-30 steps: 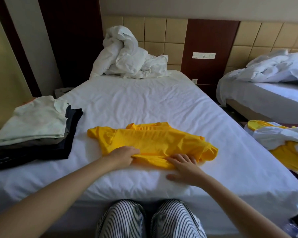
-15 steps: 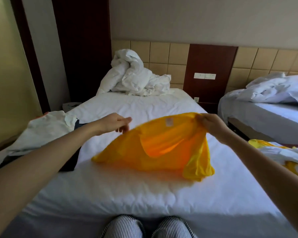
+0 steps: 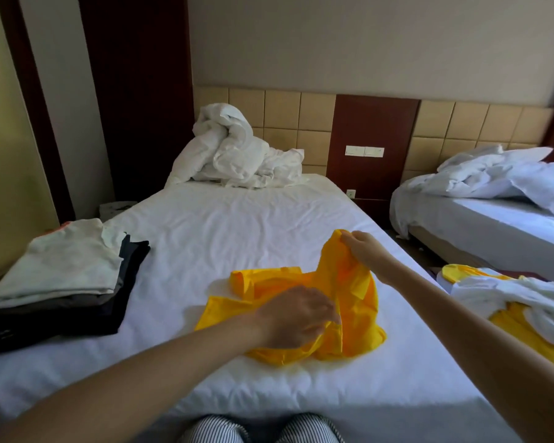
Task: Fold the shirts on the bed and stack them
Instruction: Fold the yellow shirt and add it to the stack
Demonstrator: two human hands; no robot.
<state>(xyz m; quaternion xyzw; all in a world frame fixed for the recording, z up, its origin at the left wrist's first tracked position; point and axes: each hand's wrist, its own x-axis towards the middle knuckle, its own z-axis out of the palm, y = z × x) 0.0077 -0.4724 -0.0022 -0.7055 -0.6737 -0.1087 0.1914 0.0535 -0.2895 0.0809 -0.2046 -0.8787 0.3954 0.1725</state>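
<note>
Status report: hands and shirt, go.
Left hand grips the yellow shirt low at its middle; right hand holds one end up. Shirt bunched, not folded. Beside it to the left, stack of folded shirts, not touching.

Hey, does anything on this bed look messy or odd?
The yellow shirt is bunched, not flat: the right hand holds one end up, the left hand grips its middle. The folded stack at the left looks tidy.

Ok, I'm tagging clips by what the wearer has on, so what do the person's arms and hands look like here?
The left forearm and right forearm are bare, with no sleeves in view. The left hand and right hand wear no gloves, and no watch, bracelet or ring shows. Below, the knees are in striped trousers.
</note>
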